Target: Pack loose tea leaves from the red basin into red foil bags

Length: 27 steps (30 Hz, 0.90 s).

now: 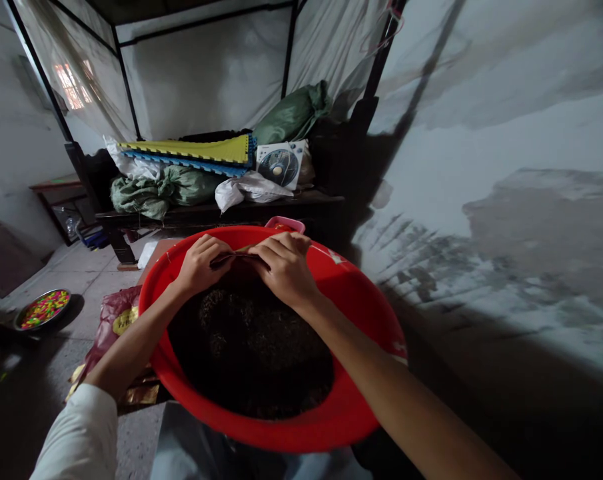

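1. Metal dish (42, 310) on the tiled floor at far left, heaped with bright multicoloured pieces too small to identify.
2. Wooden side table (56, 189) against the wall behind the dish.
3. White sleeve (76, 433) covering the person's left arm, which reaches forward over the basin.
4. Dark red plastic bag (112, 327) with a yellow label, lying on the floor just beside the basin; gold-coloured packets (140, 395) lie at its lower edge.
5. Green sacks (161, 190) and interlocking yellow and blue foam mats (186, 152), piled on a dark wooden platform (221, 215) behind the basin.
6. Left hand (201, 265): closed, fingers curled, gripping one end of the strip.
7. Thin brown strip (238, 256): held taut between both hands above the far part of the basin, over its dark contents; material cannot be determined.
8. Red plastic basin (366, 320) holding a dark, coarse, granular mass (251, 347); a pink container (285, 224) stands just behind its far rim.
9. Right hand (284, 267): closed, gripping the other end of the strip, its knuckles close to the left hand.
10. Boxed fan (280, 163) beside a white plastic bag (246, 190) on the platform.
11. Stained plaster wall (506, 133) at far right.
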Tool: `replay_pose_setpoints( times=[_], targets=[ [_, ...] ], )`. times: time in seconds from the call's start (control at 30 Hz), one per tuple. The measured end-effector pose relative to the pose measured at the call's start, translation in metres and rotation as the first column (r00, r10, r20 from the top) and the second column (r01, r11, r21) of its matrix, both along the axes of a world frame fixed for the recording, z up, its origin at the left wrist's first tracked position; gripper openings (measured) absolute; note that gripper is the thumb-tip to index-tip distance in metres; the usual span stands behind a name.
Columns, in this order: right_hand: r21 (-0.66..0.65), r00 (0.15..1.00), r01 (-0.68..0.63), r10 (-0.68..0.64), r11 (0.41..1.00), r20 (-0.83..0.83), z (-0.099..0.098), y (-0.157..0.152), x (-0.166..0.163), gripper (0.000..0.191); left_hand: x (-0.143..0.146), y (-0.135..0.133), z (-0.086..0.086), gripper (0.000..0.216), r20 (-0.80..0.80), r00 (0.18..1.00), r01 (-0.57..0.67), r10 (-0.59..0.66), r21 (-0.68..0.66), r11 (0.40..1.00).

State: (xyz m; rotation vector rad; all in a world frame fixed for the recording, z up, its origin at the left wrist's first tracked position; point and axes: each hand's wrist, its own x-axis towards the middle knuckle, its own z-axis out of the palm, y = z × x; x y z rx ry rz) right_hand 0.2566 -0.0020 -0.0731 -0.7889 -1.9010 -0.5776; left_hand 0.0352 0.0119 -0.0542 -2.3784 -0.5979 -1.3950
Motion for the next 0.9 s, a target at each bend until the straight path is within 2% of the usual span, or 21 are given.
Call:
replay_pose_setpoints(
  times=[0.2,0.6,0.8,0.9],
  targets=[
    [0.015,0.998,0.037,-0.037,0.999,-0.044,0.0003,0.0029,0.0040,0.017,-0.0007,0.0015,-0.0003,0.007,0.040,0.999,-0.013,0.012,0.026,1.000],
    [0.018,0.999,0.036,-0.036,0.999,-0.037,-0.0005,0.0037,0.0064,0.015,-0.0017,0.0019,-0.0036,0.008,0.043,0.999,-0.008,0.009,-0.034,0.999],
    [0.083,0.996,0.041,-0.035,0.996,-0.076,-0.0021,0.0065,0.0067,0.015,-0.0014,0.0026,-0.0018,0.005,0.102,0.995,-0.014,0.015,-0.012,1.000],
    [0.071,0.996,0.057,-0.052,0.996,-0.076,-0.0028,0.0064,0.0064,0.015,-0.0022,0.0030,-0.0011,0.005,0.102,0.995,-0.011,0.012,-0.009,1.000]
  ],
)
